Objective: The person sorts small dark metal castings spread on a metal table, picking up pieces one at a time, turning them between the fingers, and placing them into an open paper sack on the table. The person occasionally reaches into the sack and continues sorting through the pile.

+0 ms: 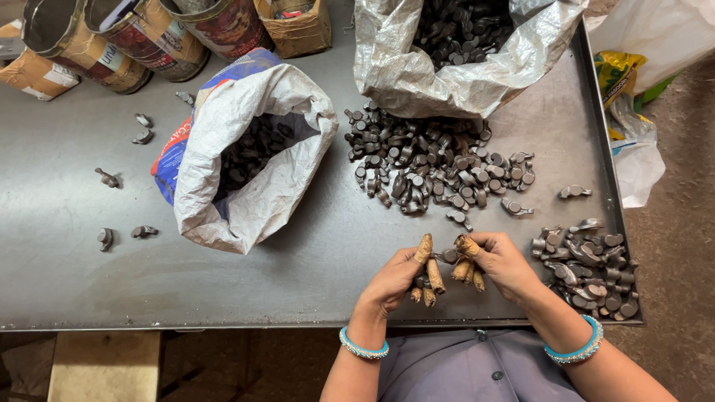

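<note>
My left hand (402,277) and my right hand (497,262) meet near the front edge of a grey metal table (313,268). Brown cloth wraps cover my fingertips. Together the two hands pinch one small dark metal part (449,255) between them. My left hand also holds another dark part in its palm. A big loose heap of the same dark parts (436,167) lies just beyond my hands. A smaller heap of such parts (588,268) sits right of my right hand, by the table's corner.
A white woven sack (246,160) with parts inside lies open at centre left. A silvery bag (454,67) full of parts stands at the back. Tins (141,37) and a cardboard box (298,26) line the far edge. Stray parts (119,237) dot the left side.
</note>
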A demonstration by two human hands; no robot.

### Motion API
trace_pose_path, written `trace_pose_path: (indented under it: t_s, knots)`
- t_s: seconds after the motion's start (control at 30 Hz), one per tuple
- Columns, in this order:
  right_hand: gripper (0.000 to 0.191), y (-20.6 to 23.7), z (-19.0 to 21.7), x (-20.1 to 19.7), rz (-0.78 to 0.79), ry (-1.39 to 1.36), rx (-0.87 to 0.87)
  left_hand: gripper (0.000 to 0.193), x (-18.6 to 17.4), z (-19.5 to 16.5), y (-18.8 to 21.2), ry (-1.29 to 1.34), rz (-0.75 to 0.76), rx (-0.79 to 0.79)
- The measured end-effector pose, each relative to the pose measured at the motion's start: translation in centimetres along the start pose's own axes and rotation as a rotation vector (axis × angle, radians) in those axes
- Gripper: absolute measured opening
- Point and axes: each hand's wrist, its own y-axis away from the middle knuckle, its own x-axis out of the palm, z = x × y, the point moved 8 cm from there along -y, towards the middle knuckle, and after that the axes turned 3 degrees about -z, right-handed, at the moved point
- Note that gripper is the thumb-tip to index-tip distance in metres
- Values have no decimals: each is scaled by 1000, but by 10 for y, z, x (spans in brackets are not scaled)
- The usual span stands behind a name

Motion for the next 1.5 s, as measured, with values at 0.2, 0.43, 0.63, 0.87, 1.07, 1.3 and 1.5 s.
trace_pose_path:
  t_s: [0.2, 0.43, 0.63, 0.87, 1.07, 1.3, 1.5]
  knots:
    - [33, -4, 0, 0, -1, -52, -52, 49, 3, -2, 4, -61, 21, -15]
    - [26, 46, 67, 28, -231, 808, -852, 43, -3, -13, 6, 245, -174, -53]
    - [36, 31, 99, 38, -372, 1082, -875, 30, -16, -52, 4, 268, -205, 146]
    - [36, 15, 73, 50, -297, 1384, -852, 42, -28, -106, 25, -187, -573, 437]
    - [39, 31, 68, 45, -254, 1282, -840, 45, -27, -112, 31, -507, -670, 413]
    - [30, 23, 50, 27, -330, 1094, -634, 33, -23, -95, 33, -505, -557, 432]
    - [23, 5, 27, -3, -171, -22, -446, 33, -8, -63, 42, -226, -373, 329]
